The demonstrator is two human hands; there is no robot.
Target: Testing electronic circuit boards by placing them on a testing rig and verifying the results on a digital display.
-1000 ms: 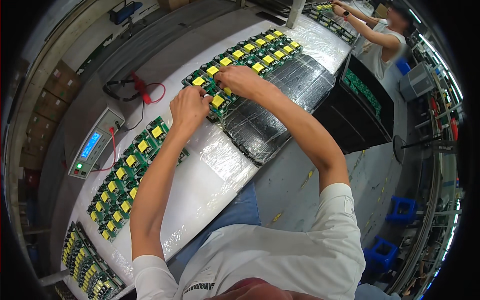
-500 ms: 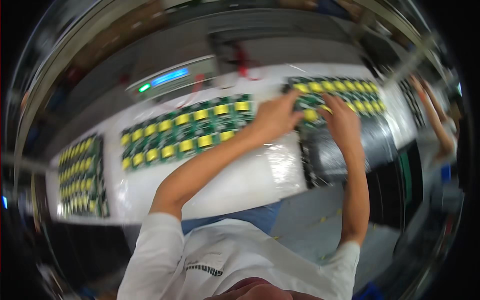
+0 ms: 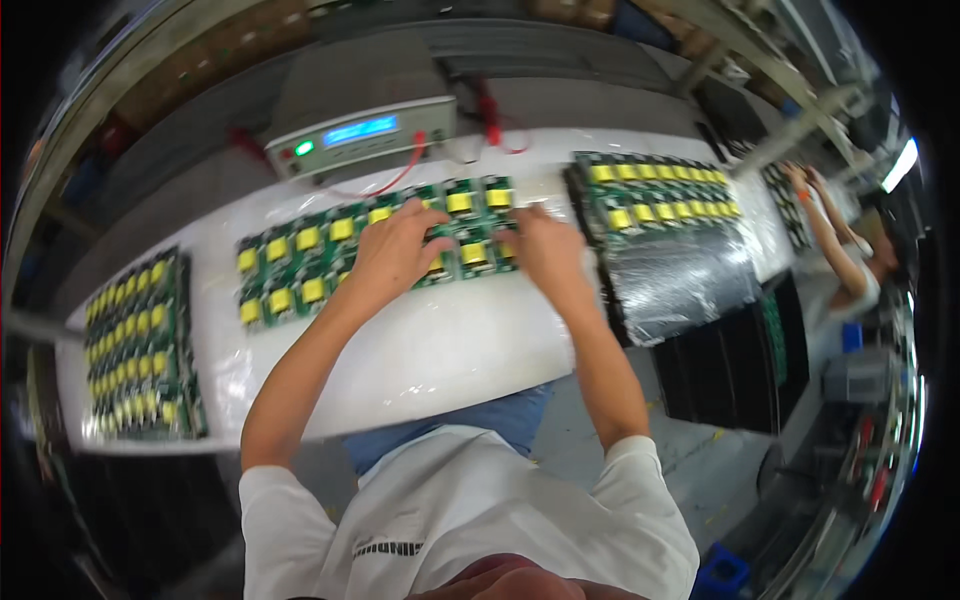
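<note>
While having left hand (image 3: 392, 258) over the circuit boards (image 3: 343, 229) at ten o'clock, with fingers slightly apart, and right hand (image 3: 547, 248) at their three-o'clock end, with fingers bent, cannot tell if holding any.

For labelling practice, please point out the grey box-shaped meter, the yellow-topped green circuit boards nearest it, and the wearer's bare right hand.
Grey meter (image 3: 360, 130): head view, its lit blue screen.
Green circuit boards (image 3: 343, 229): head view, a yellow block.
Right hand (image 3: 549, 248): head view, its back.
</note>
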